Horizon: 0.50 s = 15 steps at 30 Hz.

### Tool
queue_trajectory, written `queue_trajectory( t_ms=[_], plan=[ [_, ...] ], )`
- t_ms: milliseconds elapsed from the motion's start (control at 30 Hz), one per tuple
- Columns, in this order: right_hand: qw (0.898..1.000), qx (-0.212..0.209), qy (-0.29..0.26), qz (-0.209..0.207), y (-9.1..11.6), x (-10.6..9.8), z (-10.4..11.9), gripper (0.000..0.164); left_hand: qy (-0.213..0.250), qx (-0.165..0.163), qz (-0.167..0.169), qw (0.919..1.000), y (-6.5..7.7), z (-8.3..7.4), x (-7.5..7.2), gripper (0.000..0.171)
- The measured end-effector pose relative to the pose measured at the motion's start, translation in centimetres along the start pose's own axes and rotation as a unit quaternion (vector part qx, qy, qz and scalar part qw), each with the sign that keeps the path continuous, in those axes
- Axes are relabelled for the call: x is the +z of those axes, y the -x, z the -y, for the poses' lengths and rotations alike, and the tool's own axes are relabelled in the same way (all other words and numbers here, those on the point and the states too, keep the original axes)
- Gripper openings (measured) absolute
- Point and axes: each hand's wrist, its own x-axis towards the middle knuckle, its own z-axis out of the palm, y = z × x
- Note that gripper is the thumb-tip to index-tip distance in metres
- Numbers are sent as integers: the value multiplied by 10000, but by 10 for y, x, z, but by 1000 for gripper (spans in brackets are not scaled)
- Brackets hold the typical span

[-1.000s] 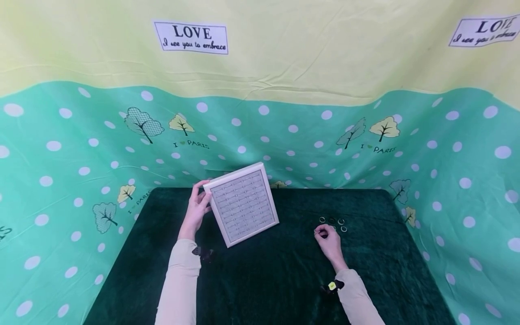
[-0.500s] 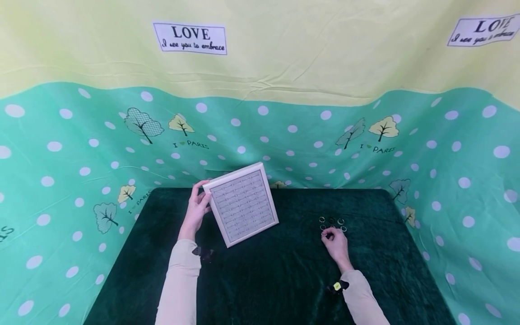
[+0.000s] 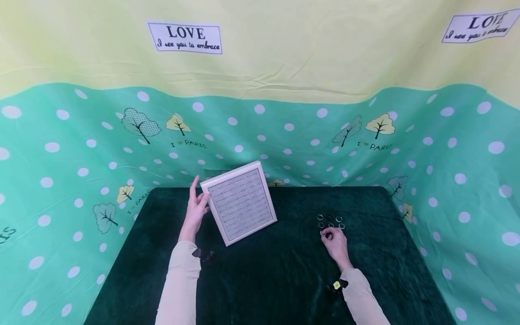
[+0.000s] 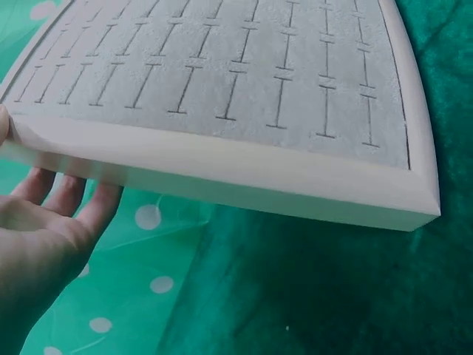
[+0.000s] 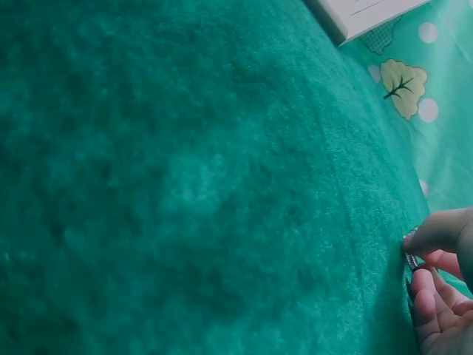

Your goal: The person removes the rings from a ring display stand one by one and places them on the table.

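A white-framed ring display tray (image 3: 252, 232), its grey padded insert cut with rows of slots, stands tilted toward me in the head view. My left hand (image 3: 194, 216) holds it by the upper left corner, the thumb on the front of the frame and one finger raised. In the left wrist view other fingers (image 4: 100, 211) lie under the frame's edge. No rings show in the slots. To the right, my right hand (image 3: 336, 246) pinches a small ring (image 5: 411, 257) between thumb and finger, low at the cloth. Several rings (image 3: 339, 219) lie grouped just beyond that hand.
Dark green velvet cloth (image 3: 276, 280) covers the table. A green dotted curtain (image 3: 292, 149) hangs close behind the far edge and along both sides. A strap with a small device (image 3: 336, 285) sits on the right wrist.
My right hand has shifted slightly right and closer to me, revealing more rings beyond it. One left finger has lifted off the tray's corner; the tray stays tilted.
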Motion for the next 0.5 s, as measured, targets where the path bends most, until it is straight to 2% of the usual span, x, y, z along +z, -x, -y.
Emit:
queue_trajectory(
  t_ms=[133, 333, 400, 500],
  plan=[
    [9998, -4, -168, 53, 3, -4, 0, 8, -240, -151, 36, 9996, -1, 26, -7, 69],
    [9993, 183, -259, 219, 6, -15, -4, 14, -848, -221, 236, 9959, 11, 51, -19, 62],
    [9992, 230, -224, 258, 7, -20, -5, 16, -1192, -229, 228, 9923, 15, 58, -23, 60],
    [9988, 342, -142, 316, 9, -27, -7, 18, -1975, -225, 203, 9798, 20, 66, -30, 57]
  ],
)
